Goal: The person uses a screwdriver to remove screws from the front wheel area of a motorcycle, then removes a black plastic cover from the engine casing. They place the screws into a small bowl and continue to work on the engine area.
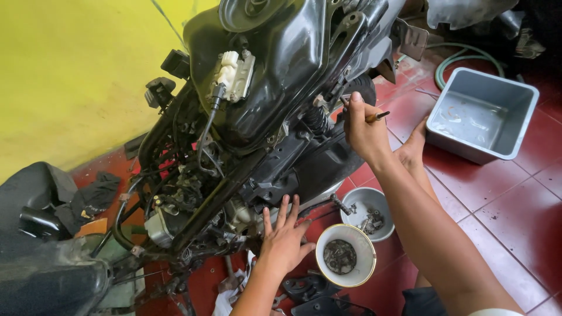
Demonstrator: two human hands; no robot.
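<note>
Mid-strip-down: the scooter [263,117] at frame centre stands bare of panels, removed bolts fill two bowls [345,254] lower right, the right hand [364,131] grips a screwdriver [374,117] at the rear, the left hand [284,237] rests flat, fingers spread, against the engine.

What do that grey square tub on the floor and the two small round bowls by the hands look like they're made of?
The grey tub looks like moulded plastic: matte, with rounded corners and a thick soft rim. The white bowl with the yellowish rim looks like enamelled metal, glossy with a thin edge, though ceramic is possible. The plain bowl behind it seems much the same. Both hold small dark metal parts.
</note>
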